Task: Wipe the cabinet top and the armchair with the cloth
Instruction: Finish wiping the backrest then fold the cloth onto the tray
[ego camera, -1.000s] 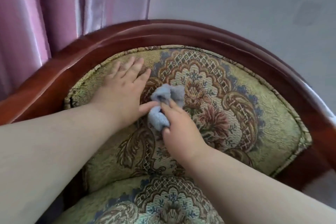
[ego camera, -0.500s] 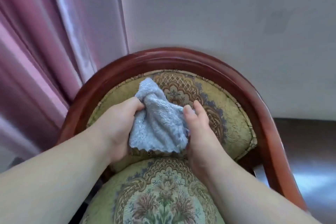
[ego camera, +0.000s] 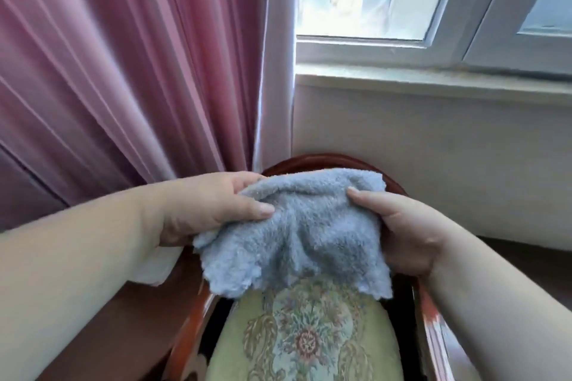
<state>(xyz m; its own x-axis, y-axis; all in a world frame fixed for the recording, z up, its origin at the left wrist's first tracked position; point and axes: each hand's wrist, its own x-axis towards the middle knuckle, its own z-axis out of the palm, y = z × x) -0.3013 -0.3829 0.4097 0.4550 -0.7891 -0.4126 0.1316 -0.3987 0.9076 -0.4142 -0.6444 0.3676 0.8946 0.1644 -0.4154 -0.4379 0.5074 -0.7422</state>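
Item: cloth [ego camera: 294,235], pale blue, fleecy. It was held spread in the air between both hands, in front of the armchair [ego camera: 309,346] backrest and above the rear edge of its seat cushion; the lower hem hung free and just overlapped the cushion in view, though whether it touched could not be told. The spreading was judged to be a refolding or the opening of a fresh face before further wiping of the chair.

Item: left hand [ego camera: 213,210]. Its grip was closed on the cloth's upper left edge, the thumb laid flat across the near face and the fingers tucked behind, out of sight.

Item: right hand [ego camera: 402,235]. Its grip was likewise pinched on the right edge, thumb in front near the top corner, fingers hidden behind the fabric.

Item: armchair. A dark red wooden frame was seen curving behind the cloth's top edge and along both sides of the floral cushion.

Item: cabinet top. Not identified with certainty in view.

Surroundings: pink curtain [ego camera: 123,71] at left; window sill [ego camera: 433,80] behind.
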